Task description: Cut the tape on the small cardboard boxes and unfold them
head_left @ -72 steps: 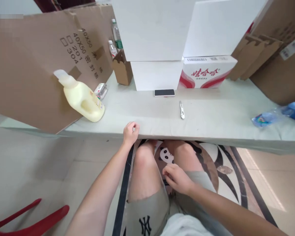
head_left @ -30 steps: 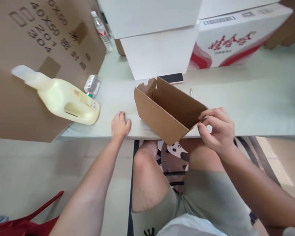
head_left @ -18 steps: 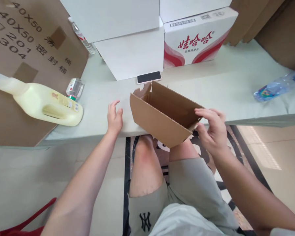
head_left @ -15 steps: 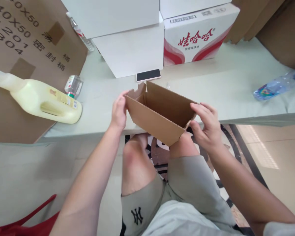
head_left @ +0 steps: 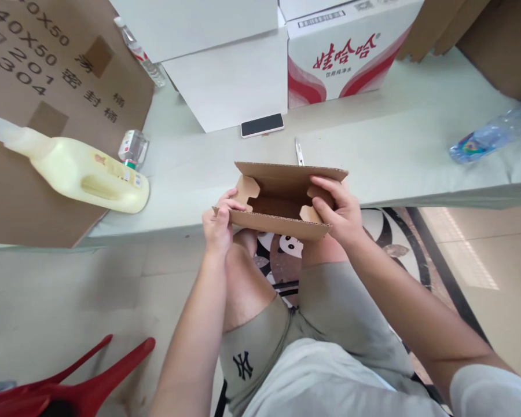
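Observation:
A small brown cardboard box (head_left: pixel 282 223) is held above my knees at the table's near edge, its open side towards me. My left hand (head_left: pixel 218 222) grips its left end, with the thumb on the left inner flap. Gripping the right end is my right hand (head_left: pixel 339 211), whose fingers press the right inner flap inwards. Both side flaps are folded in.
On the pale table (head_left: pixel 395 150) lie a yellow jug (head_left: pixel 82 176), a small bottle (head_left: pixel 132 147), a phone (head_left: pixel 262 125), a utility knife (head_left: pixel 299 152) and a plastic bottle (head_left: pixel 486 139). White boxes (head_left: pixel 230 87), a red-and-white carton (head_left: pixel 351 52) and a large cardboard sheet (head_left: pixel 39 75) stand behind. Red chair (head_left: pixel 69 388) at lower left.
My right hand brought the box up from below the table. My left hand left the table edge and took the box's left end. The box has turned and its side flaps are folded in.

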`<action>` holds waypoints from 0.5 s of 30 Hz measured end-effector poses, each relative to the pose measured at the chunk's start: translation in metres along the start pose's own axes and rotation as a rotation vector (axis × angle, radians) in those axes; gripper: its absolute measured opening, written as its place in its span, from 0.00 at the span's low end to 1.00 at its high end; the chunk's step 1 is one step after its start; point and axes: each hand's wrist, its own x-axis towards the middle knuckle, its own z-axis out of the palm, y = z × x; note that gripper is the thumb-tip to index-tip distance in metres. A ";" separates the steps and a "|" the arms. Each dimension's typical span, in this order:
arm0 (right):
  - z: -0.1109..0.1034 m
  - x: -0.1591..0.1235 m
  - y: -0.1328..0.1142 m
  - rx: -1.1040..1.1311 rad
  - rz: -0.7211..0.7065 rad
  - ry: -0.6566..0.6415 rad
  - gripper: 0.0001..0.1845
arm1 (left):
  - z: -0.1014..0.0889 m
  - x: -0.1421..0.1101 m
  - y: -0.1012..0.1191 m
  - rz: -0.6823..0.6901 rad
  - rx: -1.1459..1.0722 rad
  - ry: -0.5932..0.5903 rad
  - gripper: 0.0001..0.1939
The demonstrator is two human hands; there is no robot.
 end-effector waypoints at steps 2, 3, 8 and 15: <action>0.004 -0.005 0.003 0.041 0.037 0.125 0.21 | 0.002 -0.009 -0.002 -0.007 -0.027 0.051 0.30; 0.006 -0.006 0.005 0.058 0.044 0.189 0.26 | 0.003 -0.012 -0.002 -0.019 -0.036 0.066 0.29; 0.006 -0.006 0.017 0.128 0.067 0.115 0.40 | 0.007 -0.011 0.007 -0.056 0.055 0.043 0.25; 0.005 -0.017 0.026 0.022 0.034 0.132 0.16 | 0.012 0.006 0.018 0.176 0.342 -0.092 0.17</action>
